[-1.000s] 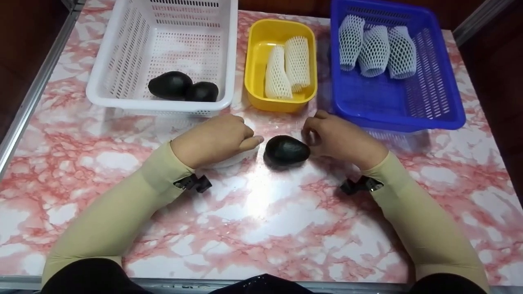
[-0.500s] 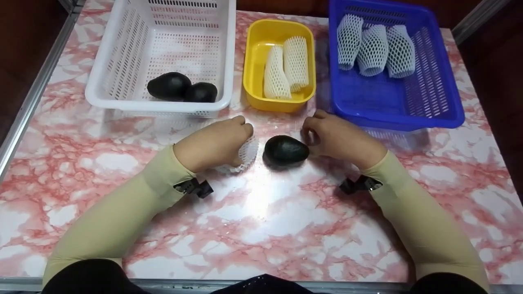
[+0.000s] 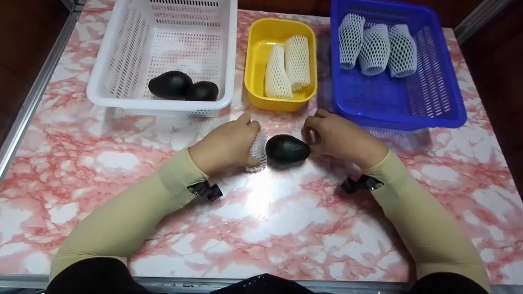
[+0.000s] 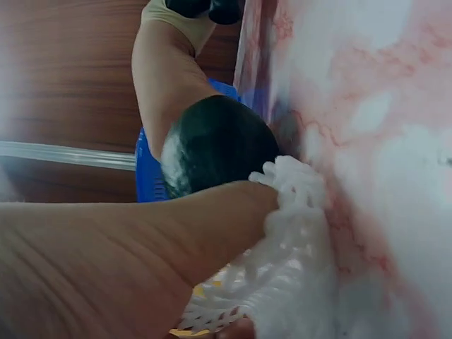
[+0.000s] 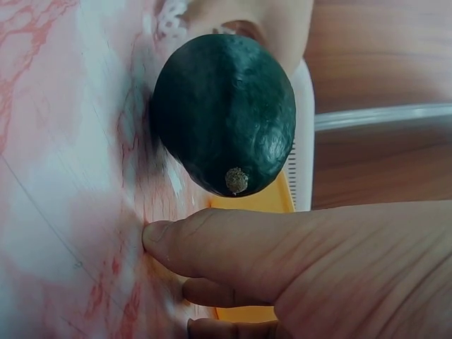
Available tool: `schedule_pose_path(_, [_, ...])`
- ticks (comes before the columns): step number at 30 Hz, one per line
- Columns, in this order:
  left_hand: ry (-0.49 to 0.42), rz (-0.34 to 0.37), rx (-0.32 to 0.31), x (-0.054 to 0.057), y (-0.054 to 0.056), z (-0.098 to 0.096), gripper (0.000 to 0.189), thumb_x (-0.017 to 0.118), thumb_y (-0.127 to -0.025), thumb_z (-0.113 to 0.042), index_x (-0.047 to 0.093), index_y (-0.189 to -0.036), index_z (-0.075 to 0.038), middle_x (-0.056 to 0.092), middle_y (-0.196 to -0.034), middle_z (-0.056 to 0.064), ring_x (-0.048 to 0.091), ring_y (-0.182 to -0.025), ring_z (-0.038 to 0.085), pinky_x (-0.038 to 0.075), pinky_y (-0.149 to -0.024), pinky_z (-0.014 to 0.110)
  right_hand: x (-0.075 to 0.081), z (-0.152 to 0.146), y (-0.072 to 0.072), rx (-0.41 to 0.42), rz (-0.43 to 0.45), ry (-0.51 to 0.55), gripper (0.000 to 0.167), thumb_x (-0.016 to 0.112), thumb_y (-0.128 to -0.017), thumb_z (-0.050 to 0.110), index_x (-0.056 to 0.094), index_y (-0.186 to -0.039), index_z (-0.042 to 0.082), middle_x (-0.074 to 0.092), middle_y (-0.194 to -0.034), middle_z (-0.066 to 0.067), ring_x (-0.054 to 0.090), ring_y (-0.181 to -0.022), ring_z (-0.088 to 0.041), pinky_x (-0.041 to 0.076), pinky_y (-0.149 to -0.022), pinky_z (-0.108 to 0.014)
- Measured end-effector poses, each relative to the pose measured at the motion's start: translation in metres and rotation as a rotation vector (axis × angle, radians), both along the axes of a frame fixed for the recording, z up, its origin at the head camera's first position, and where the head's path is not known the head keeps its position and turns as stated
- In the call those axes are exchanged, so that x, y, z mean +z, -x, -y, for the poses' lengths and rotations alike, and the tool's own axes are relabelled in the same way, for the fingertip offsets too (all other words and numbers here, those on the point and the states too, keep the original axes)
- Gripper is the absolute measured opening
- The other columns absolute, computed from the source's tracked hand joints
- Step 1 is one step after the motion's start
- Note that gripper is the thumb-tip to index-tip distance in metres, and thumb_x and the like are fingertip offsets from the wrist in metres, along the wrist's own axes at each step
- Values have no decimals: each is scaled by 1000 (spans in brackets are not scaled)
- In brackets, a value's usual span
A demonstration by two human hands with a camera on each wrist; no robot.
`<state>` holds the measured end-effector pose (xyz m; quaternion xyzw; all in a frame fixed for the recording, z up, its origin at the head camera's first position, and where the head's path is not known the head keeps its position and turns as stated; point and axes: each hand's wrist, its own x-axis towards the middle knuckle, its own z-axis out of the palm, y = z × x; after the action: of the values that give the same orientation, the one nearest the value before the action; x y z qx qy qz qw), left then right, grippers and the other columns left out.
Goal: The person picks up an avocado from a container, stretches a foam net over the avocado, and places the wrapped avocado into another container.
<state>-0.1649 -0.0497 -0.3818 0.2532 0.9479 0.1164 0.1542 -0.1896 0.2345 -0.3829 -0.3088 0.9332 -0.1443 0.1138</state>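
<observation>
A dark green avocado [image 3: 288,149] lies on its side on the table between both hands. My left hand [image 3: 227,143] grips a white foam net sleeve [image 3: 258,155], thumb on the near side and fingers on the far side. The mouth of that sleeve is right at the avocado's blunt end; in the left wrist view the foam net [image 4: 296,272] bunches round the thumb. Beside the avocado's narrow end is my right hand [image 3: 342,138], its fingers loosely bent and holding nothing. The right wrist view shows the stem end of the avocado [image 5: 226,113] apart from the right thumb [image 5: 205,240].
Two more avocados [image 3: 170,85] lie in a white basket [image 3: 163,105] at back left. A yellow bin [image 3: 278,105] behind the hands holds two foam net sleeves [image 3: 297,61]. In the blue basket [image 3: 402,122] at back right are three net-wrapped pieces [image 3: 375,49].
My left hand has moved right, bringing the foam net sleeve, which came into sight half a second ago, up to the avocado's blunt end. My right hand and the avocado have stayed put.
</observation>
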Motion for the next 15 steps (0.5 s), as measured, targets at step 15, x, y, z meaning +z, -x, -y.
schedule_pose_path(15, [-24,-42,11,-7,2,-1,89,90,-84,-54,57,-143,4,36,-173,21,72,-93,34,65,-84,47,9,6,-5,59,-56,231,27,76,-104,24,72,-122,5,77,-113,-12,77,-100,-26,66,-86,-45])
